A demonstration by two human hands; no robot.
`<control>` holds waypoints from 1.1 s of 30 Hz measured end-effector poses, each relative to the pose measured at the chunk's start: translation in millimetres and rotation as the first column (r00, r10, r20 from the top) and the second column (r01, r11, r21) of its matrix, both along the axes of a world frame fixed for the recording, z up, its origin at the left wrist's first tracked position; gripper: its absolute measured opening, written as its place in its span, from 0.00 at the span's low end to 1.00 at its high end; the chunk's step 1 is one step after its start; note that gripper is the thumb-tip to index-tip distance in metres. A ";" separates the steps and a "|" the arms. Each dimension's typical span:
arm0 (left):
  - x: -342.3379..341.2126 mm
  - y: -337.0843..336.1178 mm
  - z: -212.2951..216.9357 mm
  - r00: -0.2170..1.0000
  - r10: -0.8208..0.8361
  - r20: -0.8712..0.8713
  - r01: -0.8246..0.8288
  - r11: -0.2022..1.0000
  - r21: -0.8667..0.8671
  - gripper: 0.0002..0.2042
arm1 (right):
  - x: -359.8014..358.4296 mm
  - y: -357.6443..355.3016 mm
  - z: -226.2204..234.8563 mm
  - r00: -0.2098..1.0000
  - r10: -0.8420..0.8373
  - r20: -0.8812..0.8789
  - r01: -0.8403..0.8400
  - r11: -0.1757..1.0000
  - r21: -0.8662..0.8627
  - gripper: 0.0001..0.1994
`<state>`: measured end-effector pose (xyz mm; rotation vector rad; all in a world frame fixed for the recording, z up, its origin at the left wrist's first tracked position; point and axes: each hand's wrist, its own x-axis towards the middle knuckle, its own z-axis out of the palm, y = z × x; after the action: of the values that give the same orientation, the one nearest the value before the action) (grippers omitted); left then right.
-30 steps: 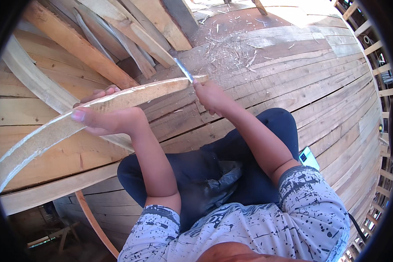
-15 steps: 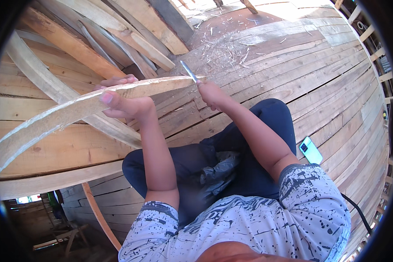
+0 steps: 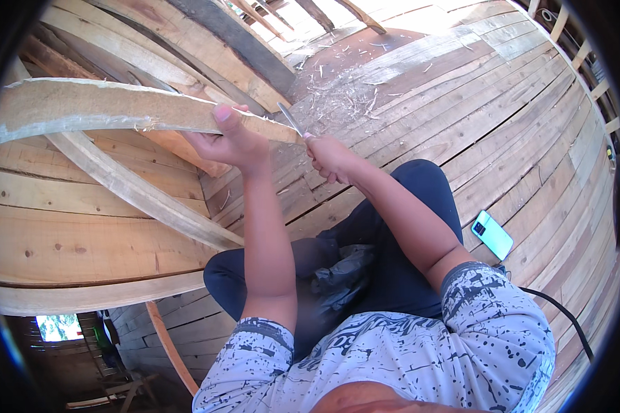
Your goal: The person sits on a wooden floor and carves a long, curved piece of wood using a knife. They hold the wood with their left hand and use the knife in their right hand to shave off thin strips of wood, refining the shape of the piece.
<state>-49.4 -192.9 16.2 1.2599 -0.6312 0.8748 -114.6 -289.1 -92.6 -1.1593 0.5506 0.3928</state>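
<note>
A long, curved wooden strip (image 3: 138, 110) stretches from the left rim toward the middle, with pale, freshly cut edges. My left hand (image 3: 238, 141) grips it near its narrow end, thumb on the upper face and fingers beneath. My right hand (image 3: 329, 158) is closed round the handle of a knife, and the handle is mostly hidden in the fist. The narrow knife blade (image 3: 291, 118) points up and to the left, close to the strip's tip; whether it touches the wood, I cannot tell.
Wood shavings (image 3: 351, 96) litter the plank floor (image 3: 420, 131) ahead. Several boards (image 3: 220, 41) lean at the upper left, and a curved timber (image 3: 141, 186) crosses below the strip. A light-blue phone (image 3: 492, 235) lies right of my knee. A black cord (image 3: 565, 313) runs at the lower right.
The strip's left part has swung upward and its broad face now shows more. My left hand has shifted right along it, closer to the tip. The knife has moved slightly left and down.
</note>
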 end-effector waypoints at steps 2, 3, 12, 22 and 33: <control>-5.2 -9.9 -4.0 0.998 -0.053 -0.022 0.053 0.999 0.006 0.35 | 7.8 -18.1 -27.5 0.997 0.047 -0.064 -0.043 0.997 0.057 0.21; -11.1 -15.1 -5.6 0.997 -0.068 -0.023 0.069 0.998 0.007 0.35 | 4.5 -16.1 -32.8 0.998 -0.007 -0.067 0.009 1.000 0.027 0.21; -11.4 -11.8 -5.4 0.994 -0.094 -0.052 0.096 0.995 0.040 0.35 | 8.4 -18.2 -32.2 0.998 -0.005 -0.058 0.013 0.989 0.146 0.22; -1.5 -8.5 -3.6 0.994 -0.109 -0.033 0.110 0.993 0.052 0.35 | -6.1 -10.1 -6.7 0.999 -0.037 -0.035 0.038 0.999 0.019 0.22; 2.5 -3.3 0.5 0.996 -0.070 -0.060 0.071 0.997 0.018 0.36 | 10.3 -3.0 -31.8 0.998 -0.050 -0.048 0.049 0.999 -0.023 0.21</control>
<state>-46.9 -196.3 16.6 1.2695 -0.6348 0.7715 -104.3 -292.1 -124.4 -1.1570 0.6259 0.3735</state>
